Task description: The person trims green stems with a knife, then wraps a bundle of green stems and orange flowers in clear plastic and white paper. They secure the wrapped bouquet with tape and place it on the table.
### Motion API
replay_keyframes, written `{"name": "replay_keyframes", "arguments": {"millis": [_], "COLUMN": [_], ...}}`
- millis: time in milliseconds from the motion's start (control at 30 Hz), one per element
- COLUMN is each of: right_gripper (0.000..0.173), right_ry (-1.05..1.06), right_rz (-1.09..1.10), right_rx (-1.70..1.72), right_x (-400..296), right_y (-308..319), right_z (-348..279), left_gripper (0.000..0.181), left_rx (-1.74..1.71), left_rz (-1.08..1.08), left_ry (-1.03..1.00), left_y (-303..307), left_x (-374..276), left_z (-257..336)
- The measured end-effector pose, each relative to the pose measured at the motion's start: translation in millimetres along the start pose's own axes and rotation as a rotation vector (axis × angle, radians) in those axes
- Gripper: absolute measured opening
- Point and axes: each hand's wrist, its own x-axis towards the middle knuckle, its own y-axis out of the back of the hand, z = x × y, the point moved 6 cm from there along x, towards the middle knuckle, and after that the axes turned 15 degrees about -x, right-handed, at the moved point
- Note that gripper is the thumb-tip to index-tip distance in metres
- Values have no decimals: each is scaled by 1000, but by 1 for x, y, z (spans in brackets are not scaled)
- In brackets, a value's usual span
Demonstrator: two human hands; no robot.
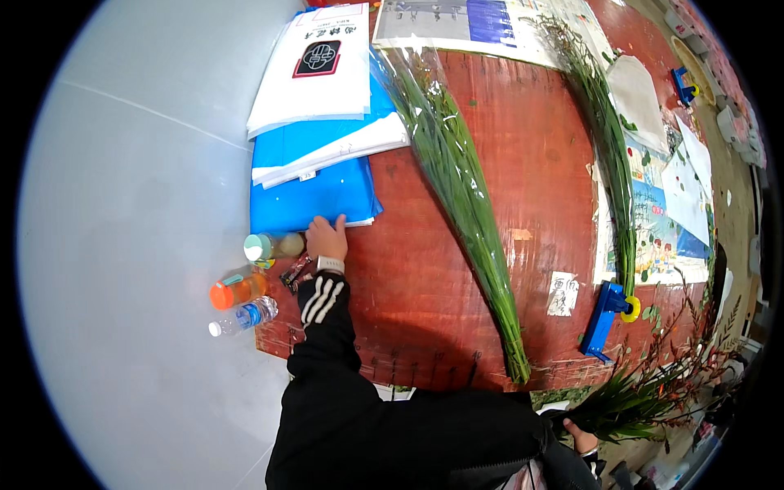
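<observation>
My left hand (327, 239) reaches to the near edge of a blue sheet stack (306, 205). Its thumb and fingers are apart at that edge, and no sheet is seen lifted. A light wristband (331, 264) is on that wrist. Down at the lower right, my right hand (582, 440) grips a bunch of long-leaved stems (618, 404) with reddish flower spikes; the stem ends are hidden by my dark jacket. A bundle of long green stems in a clear plastic sleeve (456, 177) lies lengthwise on the red table (416, 294), cut ends towards me.
White printed sheets (288, 92) cover part of the blue stack. Bottles with a mint lid (257, 247), an orange lid (222, 295) and a white cap (215, 329) are at the left edge. A second stem bundle (618, 153) meets a blue tape dispenser (603, 318) on the right.
</observation>
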Motion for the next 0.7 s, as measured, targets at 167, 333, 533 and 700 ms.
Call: {"name": "replay_keyframes", "arguments": {"millis": [167,333,533,700], "right_gripper": [31,31,34,33], "right_ry": [112,-81,105,-129], "right_rz": [31,43,72,64], "right_rx": [89,14,150,19], "right_x": [1,-10,2,-7], "right_y": [-5,-4,-9,-6], "right_z": [-27,-24,6,2], "left_gripper": [28,25,40,47], "left_rx": [-81,-356,141,-50], "left_rz": [-27,-1,-231,-395], "left_ry": [-89,-338,-185,-160], "left_y": [-18,-18,-51,-100], "left_x": [57,76,28,5], "left_z": [-12,8,47,169]}}
